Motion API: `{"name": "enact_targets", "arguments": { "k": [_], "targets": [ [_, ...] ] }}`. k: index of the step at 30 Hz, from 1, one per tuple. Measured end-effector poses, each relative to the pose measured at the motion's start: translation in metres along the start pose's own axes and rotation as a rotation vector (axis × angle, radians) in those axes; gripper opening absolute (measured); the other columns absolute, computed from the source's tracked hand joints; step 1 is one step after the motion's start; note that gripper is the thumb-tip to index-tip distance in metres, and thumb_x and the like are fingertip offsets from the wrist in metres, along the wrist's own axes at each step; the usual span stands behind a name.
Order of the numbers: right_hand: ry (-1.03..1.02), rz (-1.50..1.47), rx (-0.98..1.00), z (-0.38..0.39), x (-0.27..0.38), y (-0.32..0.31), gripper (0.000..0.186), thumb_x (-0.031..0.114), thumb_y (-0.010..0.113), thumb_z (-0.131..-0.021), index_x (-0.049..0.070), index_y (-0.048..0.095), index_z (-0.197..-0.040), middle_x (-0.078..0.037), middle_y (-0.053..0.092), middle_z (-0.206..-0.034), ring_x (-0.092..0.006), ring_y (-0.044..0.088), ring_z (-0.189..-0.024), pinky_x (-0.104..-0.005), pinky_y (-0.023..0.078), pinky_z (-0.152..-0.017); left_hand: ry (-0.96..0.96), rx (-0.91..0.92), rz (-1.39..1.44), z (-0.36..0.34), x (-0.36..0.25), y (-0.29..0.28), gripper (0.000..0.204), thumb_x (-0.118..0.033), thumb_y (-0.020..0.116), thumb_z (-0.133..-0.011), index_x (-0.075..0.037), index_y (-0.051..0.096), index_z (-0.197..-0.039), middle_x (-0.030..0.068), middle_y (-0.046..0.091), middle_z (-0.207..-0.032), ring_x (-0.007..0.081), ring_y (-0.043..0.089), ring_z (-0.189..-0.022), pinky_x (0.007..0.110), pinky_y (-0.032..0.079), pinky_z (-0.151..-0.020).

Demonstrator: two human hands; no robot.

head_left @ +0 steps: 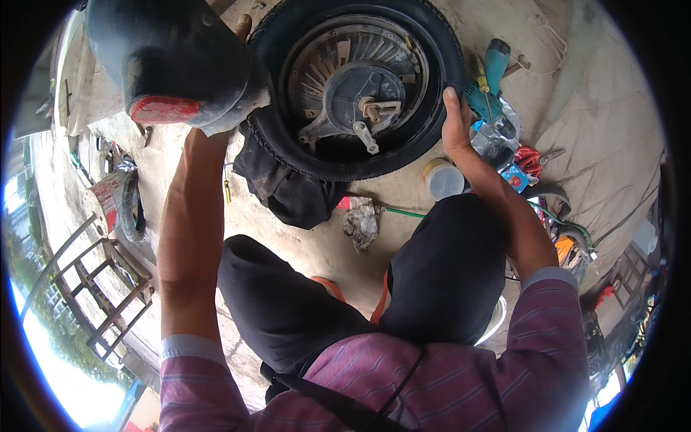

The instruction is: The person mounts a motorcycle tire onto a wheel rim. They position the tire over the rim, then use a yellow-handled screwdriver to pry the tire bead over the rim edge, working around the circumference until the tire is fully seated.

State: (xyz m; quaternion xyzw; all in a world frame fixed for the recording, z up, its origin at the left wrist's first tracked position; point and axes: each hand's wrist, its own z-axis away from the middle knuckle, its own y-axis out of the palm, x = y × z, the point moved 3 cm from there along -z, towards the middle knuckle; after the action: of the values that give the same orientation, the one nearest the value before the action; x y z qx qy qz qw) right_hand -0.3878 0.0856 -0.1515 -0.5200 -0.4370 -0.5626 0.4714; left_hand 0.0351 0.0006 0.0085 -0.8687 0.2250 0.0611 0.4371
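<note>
A person sits with both arms reaching forward, and a wheel (363, 90) with a black tyre lies between the 2 hands, its metal hub facing up. The right hand (455, 126) is against the tyre's right edge, thumb side showing and fingers partly hidden, so how firmly it grips is unclear. The left forearm (193, 230) runs up behind a large black part (180, 57) with a red patch; that part hides the left hand, so whether it is open or gripping cannot be told.

Right of the right hand are a teal power tool (495, 65), a yellow-handled screwdriver (482, 72) and red-handled pliers (531, 160). Just nearer the body than that hand stands a round tub (445, 181). Between the 2 forearms are a black cloth (288, 189), by the tyre's near edge, and a crumpled grey rag (361, 225).
</note>
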Motion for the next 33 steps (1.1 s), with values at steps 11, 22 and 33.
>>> {"name": "enact_targets", "arguments": {
  "k": [11,22,33],
  "targets": [
    [0.366,0.542,0.314,-0.013,0.035,-0.037,0.117,0.09,0.047,-0.088,-0.008,0.043,-0.151,-0.027,0.06,-0.135,-0.032,0.069,-0.109,-0.0398,0.064,-0.072,-0.177,0.016,0.293,-0.009,-0.016,0.017,0.039,-0.025,0.073,-0.1,-0.002,0.067,-0.131,0.0201,0.065,-0.124,0.026,0.061,-0.112,0.038,0.043,-0.104],
    [0.618,0.421,0.401,0.056,0.066,0.002,0.117,0.097,0.037,-0.083,0.01,0.031,-0.161,-0.015,0.063,-0.138,-0.0285,0.073,-0.092,-0.0531,0.056,-0.096,-0.179,0.028,0.402,-0.02,0.012,0.011,0.04,-0.023,0.072,-0.101,-0.002,0.064,-0.134,0.0184,0.065,-0.122,0.0239,0.061,-0.109,0.037,0.044,-0.101],
    [0.401,1.118,0.407,0.042,0.071,-0.011,0.106,0.087,0.02,-0.097,-0.002,0.072,-0.122,-0.026,0.071,-0.119,-0.0384,0.067,-0.117,-0.0509,0.051,-0.101,-0.156,0.026,0.475,-0.029,0.0,0.026,0.042,-0.021,0.071,-0.101,-0.002,0.061,-0.137,0.0167,0.065,-0.12,0.0218,0.06,-0.106,0.035,0.045,-0.099]
  ]
}}
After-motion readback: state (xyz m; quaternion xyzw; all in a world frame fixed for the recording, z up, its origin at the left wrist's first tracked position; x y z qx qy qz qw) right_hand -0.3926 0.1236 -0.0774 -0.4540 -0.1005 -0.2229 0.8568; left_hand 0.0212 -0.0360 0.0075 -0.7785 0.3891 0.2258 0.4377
